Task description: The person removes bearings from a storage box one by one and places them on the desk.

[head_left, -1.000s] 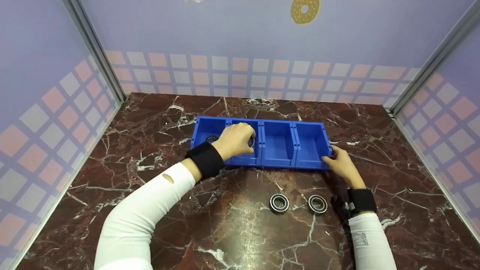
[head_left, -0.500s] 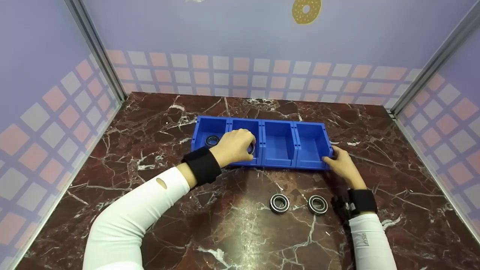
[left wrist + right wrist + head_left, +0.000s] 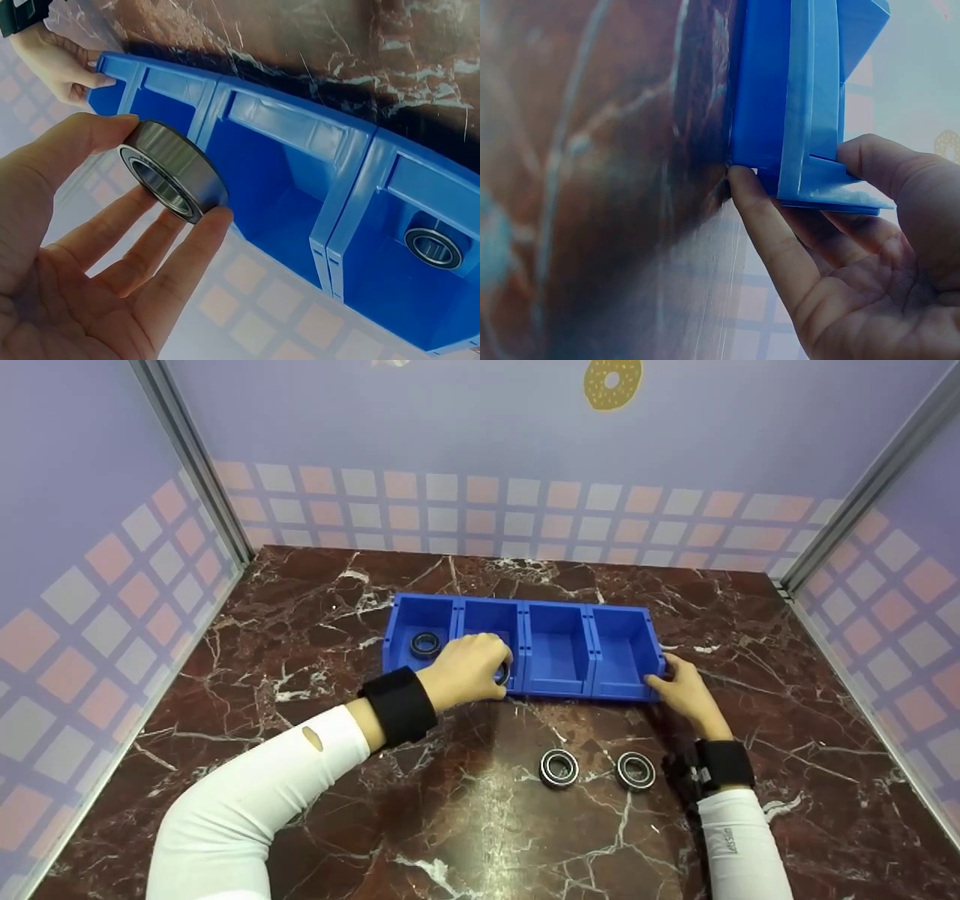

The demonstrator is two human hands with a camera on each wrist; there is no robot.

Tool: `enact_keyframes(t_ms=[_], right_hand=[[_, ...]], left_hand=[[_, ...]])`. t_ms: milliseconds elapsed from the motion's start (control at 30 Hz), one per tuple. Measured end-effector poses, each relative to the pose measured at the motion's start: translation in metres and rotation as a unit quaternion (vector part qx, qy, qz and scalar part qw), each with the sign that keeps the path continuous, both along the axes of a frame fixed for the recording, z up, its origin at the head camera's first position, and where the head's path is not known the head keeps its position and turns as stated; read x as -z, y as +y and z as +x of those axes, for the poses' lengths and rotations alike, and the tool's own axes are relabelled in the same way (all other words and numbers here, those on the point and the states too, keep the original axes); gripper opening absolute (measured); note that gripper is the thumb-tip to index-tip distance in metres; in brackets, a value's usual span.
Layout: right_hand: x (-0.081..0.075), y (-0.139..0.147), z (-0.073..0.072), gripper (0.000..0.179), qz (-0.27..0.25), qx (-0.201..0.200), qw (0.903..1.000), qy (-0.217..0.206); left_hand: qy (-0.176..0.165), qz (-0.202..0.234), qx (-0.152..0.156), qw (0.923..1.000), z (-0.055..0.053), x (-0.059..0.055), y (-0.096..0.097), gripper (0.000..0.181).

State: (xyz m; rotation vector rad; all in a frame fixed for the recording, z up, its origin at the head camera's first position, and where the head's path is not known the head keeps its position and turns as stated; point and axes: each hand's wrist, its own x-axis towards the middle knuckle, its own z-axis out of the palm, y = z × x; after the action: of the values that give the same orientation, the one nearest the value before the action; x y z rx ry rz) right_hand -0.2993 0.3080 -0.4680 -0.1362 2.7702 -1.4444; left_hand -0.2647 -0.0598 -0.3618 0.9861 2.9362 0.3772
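Observation:
My left hand (image 3: 466,666) pinches a steel ball bearing (image 3: 174,171) between thumb and fingertips, over the front of the second compartment from the left of a blue four-bay bin (image 3: 555,686). In the left wrist view the bearing is tilted, apart from the bin walls. A second bearing (image 3: 425,645) lies in the leftmost compartment. My right hand (image 3: 684,690) grips the right end wall of the bin, thumb inside and fingers outside, as the right wrist view (image 3: 855,247) shows. The two right compartments hold nothing.
Two more bearings, a left one (image 3: 559,768) and a right one (image 3: 635,771), lie flat on the dark red marbled table (image 3: 420,810) in front of the bin. Purple walls with tile print (image 3: 480,502) enclose the back and sides.
My left hand has moved slightly toward the bin's front edge with the bearing still pinched, uncovering the bearing in the leftmost compartment. My right hand has stayed on the bin's end.

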Motion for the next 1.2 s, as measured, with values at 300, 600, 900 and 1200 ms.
enact_keyframes(t_ms=[300,600,900,1200], right_hand=[[0.001,0.001,0.001,0.049,-0.006,-0.002,1.0,0.004],[0.0,0.002,0.0,0.048,-0.006,-0.002,1.0,0.005],[0.0,0.003,0.0,0.047,-0.004,-0.003,0.9999,0.012],[0.002,0.002,-0.001,0.046,0.001,-0.003,0.9999,0.013]], left_hand=[[-0.001,0.007,0.011,0.9999,0.012,0.004,0.0,0.03],[-0.001,0.013,0.026,0.9996,0.021,0.01,-0.001,0.028],[0.001,0.023,0.04,0.999,0.03,0.016,-0.002,0.024],[-0.027,0.013,0.034,0.999,0.037,0.025,-0.005,0.028]])
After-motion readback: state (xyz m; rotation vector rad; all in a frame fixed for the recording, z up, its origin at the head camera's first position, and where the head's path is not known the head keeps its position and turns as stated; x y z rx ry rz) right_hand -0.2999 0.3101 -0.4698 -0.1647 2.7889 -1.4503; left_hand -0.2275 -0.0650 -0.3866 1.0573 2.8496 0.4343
